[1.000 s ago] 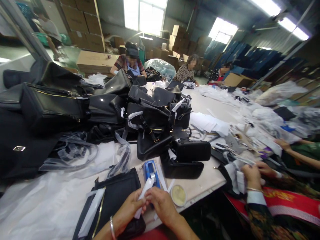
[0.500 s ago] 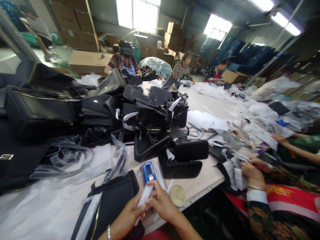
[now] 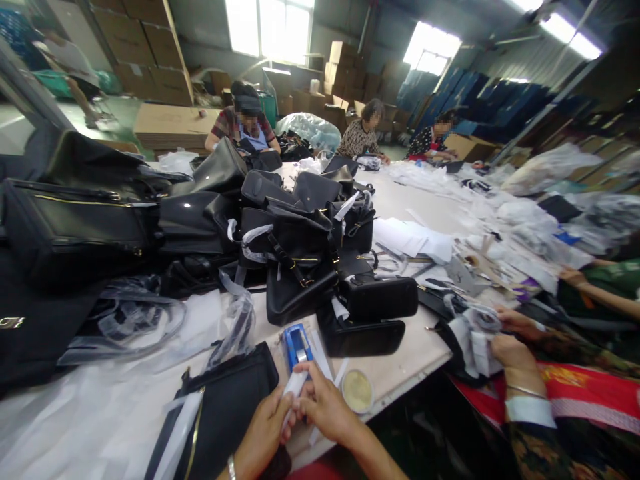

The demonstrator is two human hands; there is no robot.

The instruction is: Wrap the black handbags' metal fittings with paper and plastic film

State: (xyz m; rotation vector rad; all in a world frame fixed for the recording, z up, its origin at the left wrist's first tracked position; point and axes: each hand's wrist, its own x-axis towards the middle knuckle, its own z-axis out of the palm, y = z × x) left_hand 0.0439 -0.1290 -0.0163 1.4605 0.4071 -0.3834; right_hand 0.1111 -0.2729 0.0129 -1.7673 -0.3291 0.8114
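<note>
My left hand (image 3: 266,419) is closed round a white strip (image 3: 296,383), which may be paper or foam. The fingers of my right hand (image 3: 324,404) pinch the same strip from the other side, so both hands meet over it. Just beyond the fingertips lies a blue tape dispenser (image 3: 299,341). Left of my hands, a black bag (image 3: 230,393) with a gold zip lies on the table, a white wrapping strip along the zip. A round tub (image 3: 357,389) with pale yellow contents sits to the right of my right hand.
Black handbags (image 3: 295,227) are heaped across the table (image 3: 390,373), whose front edge runs diagonally on the right. Clear plastic strips (image 3: 235,320) lie at the left. A co-worker's hands (image 3: 515,350) handle a wrapped bag at the right; several other people sit beyond.
My left hand has shifted slightly right and further up the white strip, so less of it shows. The co-worker's near hand at the right has moved a little. The camera view has tilted slightly.
</note>
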